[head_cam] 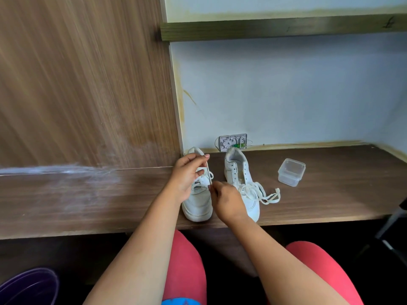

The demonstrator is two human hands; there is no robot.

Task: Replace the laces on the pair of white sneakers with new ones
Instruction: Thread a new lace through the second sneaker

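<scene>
White leather sneakers (pixel 198 194) side by side on brown worktop (pixel 330 183), toes toward person. Left hand (pixel 187 172) fingers pinch lace (pixel 208 172) above left sneaker; right hand (pixel 226 199) fingers pinch same lace lower.

Head-worn view, looking forward and down – close over desk (pixel 330 183)

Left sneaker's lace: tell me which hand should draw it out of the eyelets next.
Probably the left hand. It already pinches the lace high above the left sneaker, with room to lift. The right hand pinches the same lace low, near the eyelets, so it suits feeding.
</scene>
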